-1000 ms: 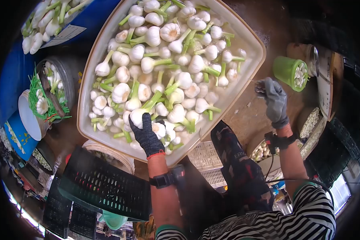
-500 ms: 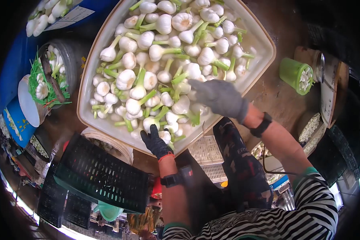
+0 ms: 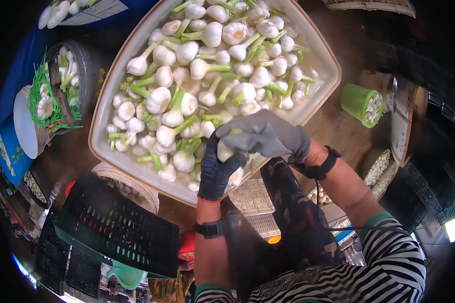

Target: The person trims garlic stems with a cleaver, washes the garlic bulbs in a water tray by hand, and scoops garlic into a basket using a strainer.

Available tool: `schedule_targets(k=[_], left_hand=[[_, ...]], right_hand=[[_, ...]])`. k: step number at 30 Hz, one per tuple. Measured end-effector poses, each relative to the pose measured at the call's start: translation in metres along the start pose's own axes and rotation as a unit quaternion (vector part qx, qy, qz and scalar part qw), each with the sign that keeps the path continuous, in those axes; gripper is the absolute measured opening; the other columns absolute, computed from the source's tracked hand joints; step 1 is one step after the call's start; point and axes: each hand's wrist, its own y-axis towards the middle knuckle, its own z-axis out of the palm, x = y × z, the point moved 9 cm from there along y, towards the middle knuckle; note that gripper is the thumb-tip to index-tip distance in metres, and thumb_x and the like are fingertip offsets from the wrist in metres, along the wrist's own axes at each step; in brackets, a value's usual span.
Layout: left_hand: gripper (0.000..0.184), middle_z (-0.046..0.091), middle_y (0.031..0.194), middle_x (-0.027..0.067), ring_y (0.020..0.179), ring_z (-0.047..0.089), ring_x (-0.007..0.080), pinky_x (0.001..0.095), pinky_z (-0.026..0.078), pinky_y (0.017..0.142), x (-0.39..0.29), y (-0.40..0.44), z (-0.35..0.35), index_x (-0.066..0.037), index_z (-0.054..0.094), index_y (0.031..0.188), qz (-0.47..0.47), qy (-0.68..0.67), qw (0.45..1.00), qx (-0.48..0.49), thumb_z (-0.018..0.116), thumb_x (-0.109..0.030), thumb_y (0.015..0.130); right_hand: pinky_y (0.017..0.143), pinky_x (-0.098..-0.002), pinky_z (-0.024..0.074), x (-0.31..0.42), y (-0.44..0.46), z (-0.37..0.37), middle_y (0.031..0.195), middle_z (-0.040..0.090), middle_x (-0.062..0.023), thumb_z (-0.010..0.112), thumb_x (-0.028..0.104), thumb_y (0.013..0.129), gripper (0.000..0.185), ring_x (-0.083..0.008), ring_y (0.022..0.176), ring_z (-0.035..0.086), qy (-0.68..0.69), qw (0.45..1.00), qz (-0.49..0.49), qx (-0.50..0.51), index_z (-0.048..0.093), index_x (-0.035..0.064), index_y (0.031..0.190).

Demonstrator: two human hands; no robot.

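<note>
A white garlic bulb is gripped between my two gloved hands at the near edge of the tub. My left hand, in a black glove, curls around its lower left side. From the right, my right hand in a grey glove closes over its top, its fingers partly hiding the bulb. Beneath and beyond them, the large cream tub holds cloudy water and many garlic bulbs with short green stems.
A dark slotted crate stands at the lower left, beside a round white tub. Right of the big tub is a green pot with white pieces inside. A bucket of garlic stands at the left.
My right hand has come down and left from over the garlic to meet my left hand. My left hand has risen slightly, and both now hold a bulb.
</note>
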Motion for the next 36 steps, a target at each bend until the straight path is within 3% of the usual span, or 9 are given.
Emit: schedule_targets(k=[9, 12, 15, 21, 26, 28, 30, 33, 36], left_hand=[[0.060, 0.054, 0.115, 0.0125, 0.096, 0.058, 0.0194, 0.0311, 0.052, 0.076, 0.022, -0.010, 0.014, -0.003, 0.038, 0.134, -0.123, -0.301, 0.946, 0.004, 0.065, -0.012, 0.081], [0.057, 0.057, 0.108, 0.0121, 0.087, 0.060, 0.0198, 0.0317, 0.053, 0.067, 0.041, -0.013, 0.008, -0.003, 0.039, 0.132, -0.127, -0.230, 0.965, -0.020, 0.063, -0.019, 0.083], [0.054, 0.057, 0.095, 0.0095, 0.073, 0.059, 0.0185, 0.0303, 0.049, 0.054, 0.058, -0.017, 0.010, -0.003, 0.042, 0.127, -0.140, -0.253, 0.957, -0.026, 0.062, -0.028, 0.083], [0.049, 0.055, 0.088, 0.0067, 0.067, 0.054, 0.0167, 0.0284, 0.045, 0.051, 0.056, -0.042, 0.034, -0.005, 0.045, 0.121, -0.223, -0.452, 0.863, 0.027, 0.057, -0.037, 0.087], [0.050, 0.053, 0.116, 0.0067, 0.104, 0.051, 0.0152, 0.0278, 0.042, 0.090, 0.083, -0.051, 0.001, -0.002, 0.041, 0.133, -0.179, -0.402, 0.898, -0.025, 0.052, -0.029, 0.092], [0.050, 0.055, 0.112, 0.0066, 0.099, 0.054, 0.0174, 0.0308, 0.047, 0.084, 0.076, -0.046, -0.019, -0.003, 0.044, 0.130, -0.131, -0.393, 0.906, -0.084, 0.057, -0.029, 0.089], [0.046, 0.057, 0.106, 0.0086, 0.090, 0.057, 0.0192, 0.0345, 0.051, 0.073, 0.066, -0.045, -0.054, -0.004, 0.047, 0.126, -0.072, -0.280, 0.935, -0.204, 0.059, -0.027, 0.088], [0.041, 0.057, 0.100, 0.0083, 0.081, 0.059, 0.0182, 0.0354, 0.054, 0.063, 0.052, -0.039, -0.121, -0.004, 0.049, 0.121, 0.030, 0.026, 0.939, -0.342, 0.063, -0.019, 0.086], [0.050, 0.052, 0.109, 0.0092, 0.094, 0.054, 0.0189, 0.0319, 0.048, 0.083, 0.033, -0.023, -0.125, -0.001, 0.045, 0.120, 0.028, 0.125, 0.917, -0.377, 0.072, -0.012, 0.079]], right_hand=[[0.055, -0.0218, 0.0466, -0.054, -0.012, 0.015, 0.074, 0.063, -0.0034, 0.051, 0.019, 0.094, 0.027, -0.0071, 0.067, 0.059, 0.377, 0.916, 0.095, -0.103, 0.064, -0.0002, 0.107], [0.054, -0.0232, 0.0479, -0.037, -0.013, -0.009, 0.075, 0.064, -0.0057, 0.050, 0.018, 0.094, 0.025, -0.0107, 0.067, 0.061, -0.034, 0.980, -0.015, -0.194, 0.064, -0.0014, 0.103], [0.055, -0.0243, 0.0479, -0.040, -0.017, -0.008, 0.074, 0.064, -0.0076, 0.050, 0.019, 0.093, 0.026, -0.0139, 0.069, 0.062, -0.049, 0.977, -0.013, -0.205, 0.063, -0.0016, 0.099], [0.056, -0.0190, 0.0394, -0.089, -0.032, -0.063, 0.084, 0.055, -0.0062, 0.048, 0.027, 0.097, 0.032, -0.0071, 0.064, 0.048, 0.452, 0.831, 0.027, -0.323, 0.057, -0.0039, 0.096], [0.061, -0.0211, 0.0456, -0.106, -0.130, -0.103, 0.096, 0.065, -0.0074, 0.054, 0.024, 0.092, 0.031, -0.0092, 0.074, 0.057, 0.084, 0.916, 0.165, -0.356, 0.060, -0.0002, 0.111], [0.066, -0.0269, 0.0496, -0.203, -0.195, -0.102, 0.102, 0.065, -0.0124, 0.058, 0.024, 0.089, 0.033, -0.0195, 0.081, 0.064, 0.071, 0.909, 0.247, -0.327, 0.059, 0.0017, 0.114], [0.079, -0.0365, 0.0500, -0.236, -0.247, -0.093, 0.109, 0.062, -0.0188, 0.060, 0.025, 0.086, 0.040, -0.0332, 0.097, 0.062, -0.551, 0.794, 0.225, -0.123, 0.055, 0.0021, 0.119], [0.093, -0.0415, 0.0436, -0.193, -0.213, -0.121, 0.118, 0.056, -0.0229, 0.062, 0.027, 0.084, 0.047, -0.0397, 0.112, 0.053, -0.314, 0.878, 0.286, -0.221, 0.052, 0.0028, 0.123], [0.098, -0.0402, 0.0398, -0.098, -0.099, -0.147, 0.126, 0.051, -0.0224, 0.060, 0.029, 0.086, 0.048, -0.0366, 0.118, 0.048, -0.338, 0.885, 0.047, -0.316, 0.050, 0.0021, 0.123]])
